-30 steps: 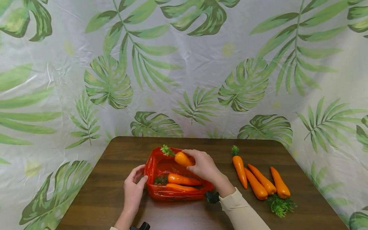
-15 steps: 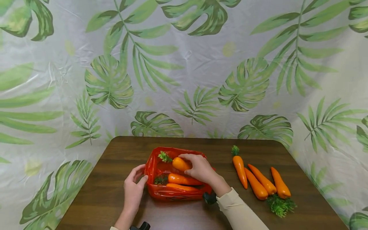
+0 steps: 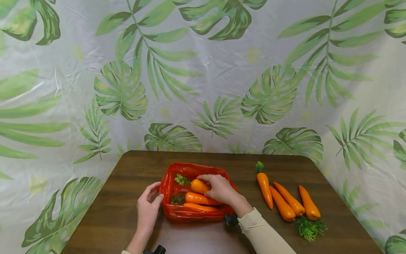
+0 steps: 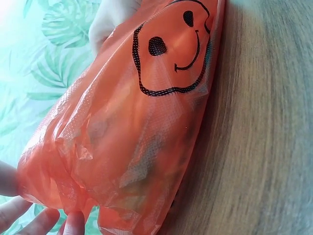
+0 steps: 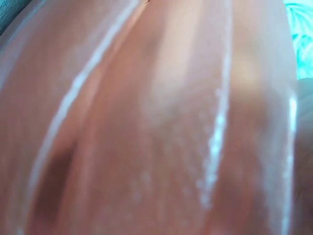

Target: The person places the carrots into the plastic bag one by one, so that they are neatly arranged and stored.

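Note:
A red plastic bag (image 3: 190,216) lies on the table with its mouth spread open. My left hand (image 3: 148,203) grips the bag's left rim, thumb on the near side and fingers behind; the left wrist view shows the fingertips (image 4: 74,223) at the gathered plastic and a black printed face on the bag's side. Inside the bag, my right hand (image 3: 220,188) holds an orange carrot (image 3: 198,186) by its body, its light green top (image 3: 182,179) pointing left. Two more carrots lie below it in the bag, one upper (image 3: 201,198) and one lower (image 3: 200,207). Blurred red plastic (image 5: 146,147) fills the right wrist view.
On the right of the brown wooden table (image 3: 104,211) lie several loose carrots: one with its green top away (image 3: 264,188), others grouped nearer (image 3: 287,201) and a separate one (image 3: 308,203). A leaf-patterned curtain (image 3: 222,88) hangs behind.
My right hand has lowered the carrot from above the bag's far rim down into the bag, beside the other carrots. My left hand has stayed at the left rim.

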